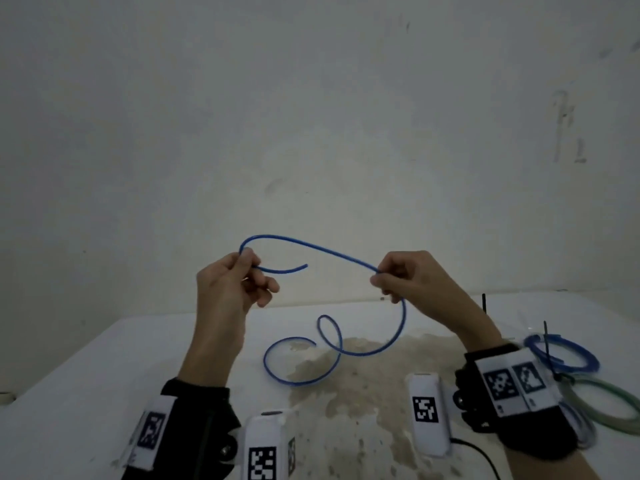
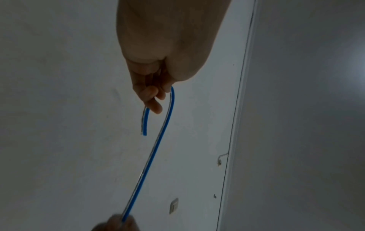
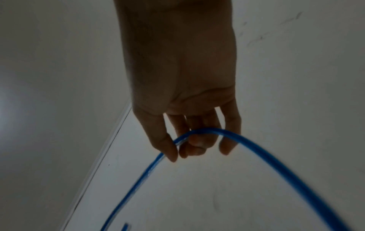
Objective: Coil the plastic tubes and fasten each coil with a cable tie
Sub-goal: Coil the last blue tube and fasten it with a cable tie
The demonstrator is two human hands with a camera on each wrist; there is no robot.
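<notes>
Fingers (image 1: 254,271) of left hand (image 1: 228,289) pinching thin blue plastic tube (image 1: 311,249) near one end; right hand (image 1: 405,275) pinching same tube farther along. Rest of tube hanging down, curling on white table (image 1: 104,358).

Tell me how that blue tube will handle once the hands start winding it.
The blue tube probably springs back: it arches between the left hand and right hand instead of sagging. Likely light, since a fingertip pinch carries it. Its free end on the table curls by itself, so coils may unwind.
</notes>
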